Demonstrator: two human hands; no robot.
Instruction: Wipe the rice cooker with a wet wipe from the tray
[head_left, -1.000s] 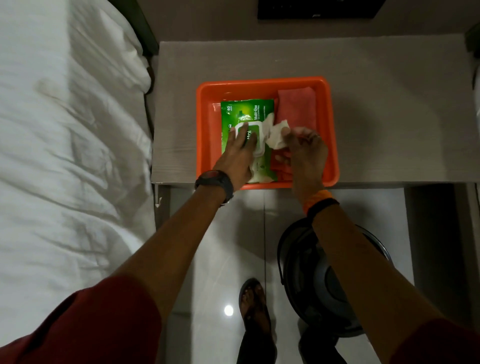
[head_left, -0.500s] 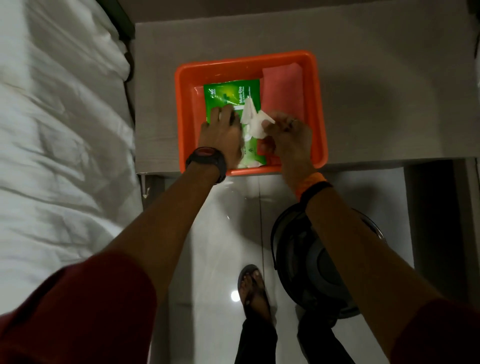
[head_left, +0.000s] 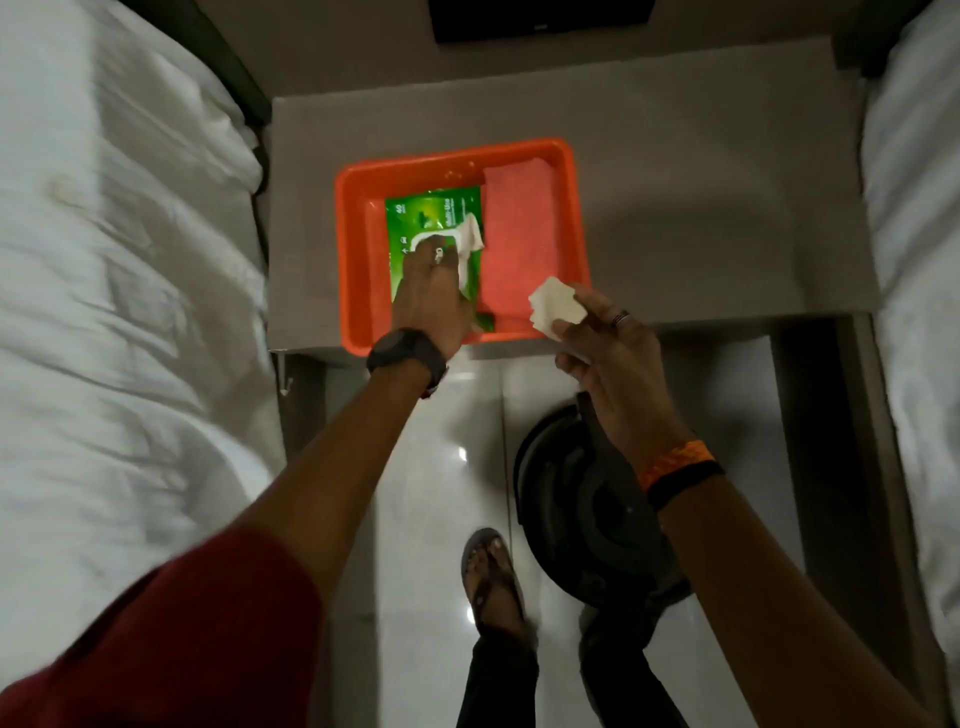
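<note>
An orange tray (head_left: 353, 270) sits on a grey bedside table (head_left: 701, 208). Inside it lies a green wet-wipe pack (head_left: 431, 215) with another white wipe (head_left: 472, 239) poking out of its flap, beside a pink cloth (head_left: 519, 234). My left hand (head_left: 431, 296) presses flat on the pack. My right hand (head_left: 613, 353) is off the tray's near right corner, pinching a folded white wet wipe (head_left: 558, 309). The black rice cooker (head_left: 587, 519) stands on the floor below my right forearm, partly hidden by it.
White beds flank the gap on the left (head_left: 114, 312) and right (head_left: 919, 260). The floor (head_left: 431, 467) is glossy white tile. My sandalled foot (head_left: 491, 577) stands just left of the cooker. A dark panel (head_left: 540, 18) is on the wall behind the table.
My right hand has pulled a wipe free of the pack and drawn back toward me and to the right. The left hand stays pressed on the pack.
</note>
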